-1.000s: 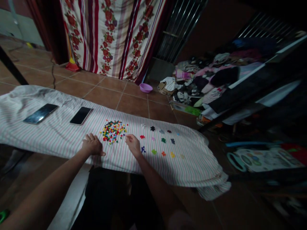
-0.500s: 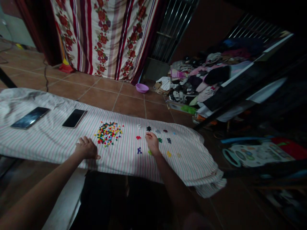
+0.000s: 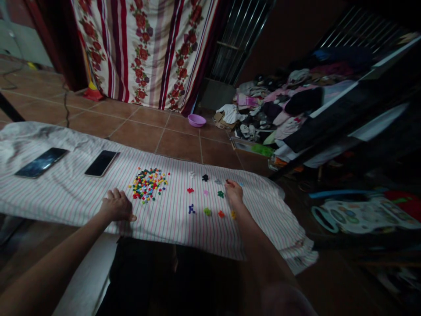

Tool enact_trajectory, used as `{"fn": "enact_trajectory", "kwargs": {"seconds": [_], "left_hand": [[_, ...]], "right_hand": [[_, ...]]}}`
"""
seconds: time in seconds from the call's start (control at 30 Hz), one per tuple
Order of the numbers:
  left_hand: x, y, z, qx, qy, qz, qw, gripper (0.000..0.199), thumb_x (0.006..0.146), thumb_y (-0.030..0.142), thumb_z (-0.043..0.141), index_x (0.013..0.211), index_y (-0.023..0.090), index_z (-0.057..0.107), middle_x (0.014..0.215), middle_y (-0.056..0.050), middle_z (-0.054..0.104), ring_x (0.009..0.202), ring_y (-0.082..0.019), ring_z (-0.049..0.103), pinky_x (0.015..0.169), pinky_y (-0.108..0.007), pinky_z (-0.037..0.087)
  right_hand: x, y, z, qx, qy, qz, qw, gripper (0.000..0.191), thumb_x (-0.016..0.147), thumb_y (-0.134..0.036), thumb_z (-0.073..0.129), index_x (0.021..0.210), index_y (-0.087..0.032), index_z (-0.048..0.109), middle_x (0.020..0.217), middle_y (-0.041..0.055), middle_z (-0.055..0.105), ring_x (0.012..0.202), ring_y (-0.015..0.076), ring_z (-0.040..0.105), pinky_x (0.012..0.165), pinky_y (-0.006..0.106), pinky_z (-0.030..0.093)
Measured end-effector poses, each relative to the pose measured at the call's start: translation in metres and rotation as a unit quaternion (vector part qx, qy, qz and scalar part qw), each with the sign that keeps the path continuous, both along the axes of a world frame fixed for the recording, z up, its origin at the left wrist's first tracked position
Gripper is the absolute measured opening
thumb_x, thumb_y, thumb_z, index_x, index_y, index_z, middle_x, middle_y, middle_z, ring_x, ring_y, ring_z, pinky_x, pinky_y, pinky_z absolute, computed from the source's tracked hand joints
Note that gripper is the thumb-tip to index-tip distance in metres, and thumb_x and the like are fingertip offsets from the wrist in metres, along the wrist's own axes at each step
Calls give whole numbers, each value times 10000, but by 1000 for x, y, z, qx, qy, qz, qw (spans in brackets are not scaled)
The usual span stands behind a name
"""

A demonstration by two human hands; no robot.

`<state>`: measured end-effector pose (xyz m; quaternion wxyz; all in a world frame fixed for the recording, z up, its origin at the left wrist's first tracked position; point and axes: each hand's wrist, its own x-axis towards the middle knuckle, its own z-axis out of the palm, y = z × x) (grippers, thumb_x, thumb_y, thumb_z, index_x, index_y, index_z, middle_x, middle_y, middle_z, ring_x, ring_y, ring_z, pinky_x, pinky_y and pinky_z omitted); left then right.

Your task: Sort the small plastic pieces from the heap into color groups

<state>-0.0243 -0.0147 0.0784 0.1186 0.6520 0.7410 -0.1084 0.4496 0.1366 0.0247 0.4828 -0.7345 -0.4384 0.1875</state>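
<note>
At the far left of the cloth-covered tabletop, a dark-screened device is laid flat, with a phone placed to its right. The left hand is rested on the cloth near the front edge, palm down, its fingers slightly spread and nothing seen in them. Behind, a flowered, striped curtain is hung down to the tiled floor. Just beyond the left hand and to its right, a pile of small coloured pieces is spread loosely. Past a bare stretch of cloth, small clusters sorted by colour are set out in rows: first white, red and dark blue, then black, pink and lime, then grey, green and orange. By the right forearm, a yellow cluster is partly covered. The right hand is held over the far row, its fingers drawn narrow at a dark brown spot; whether a piece is gripped cannot be told. A light-blue bit is seen just beside it.
</note>
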Motion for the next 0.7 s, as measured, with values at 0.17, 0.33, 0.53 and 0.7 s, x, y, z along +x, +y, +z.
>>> {"fn": "enact_trajectory", "kwargs": {"seconds": [0.17,0.33,0.53,0.7], "left_hand": [[3,1,5,-37,47,-5,998,1017,600,702,578,1257,-63,453,1271,-344,429,1193,-461,413,895,-481,418],[2,1,2,-27,49,-13,998,967,619,704,562,1257,-17,470,1275,-331,445,1192,-465,416,892,-496,417],[-3,1,-5,-8,32,-19,999,958,616,736,546,1228,0,497,1258,-334,458,1166,-474,427,870,-513,427],[-3,1,-3,-14,36,-23,999,989,619,763,527,1201,-36,495,1242,-350,448,1153,-473,434,864,-505,434]], "right_hand": [[9,10,-5,-42,14,-41,998,255,612,-219,608,840,-174,713,740,34,705,752,185,671,690,257,521],[14,18,-14,-57,19,-55,997,279,601,-193,591,853,-174,710,746,24,703,765,184,674,696,254,528],[22,26,-21,-70,10,-60,996,249,587,-195,589,807,-177,704,687,17,683,740,192,675,688,267,532],[29,28,-28,-49,4,-27,998,270,631,-224,562,863,-202,699,696,8,687,748,182,677,682,260,537]]}}
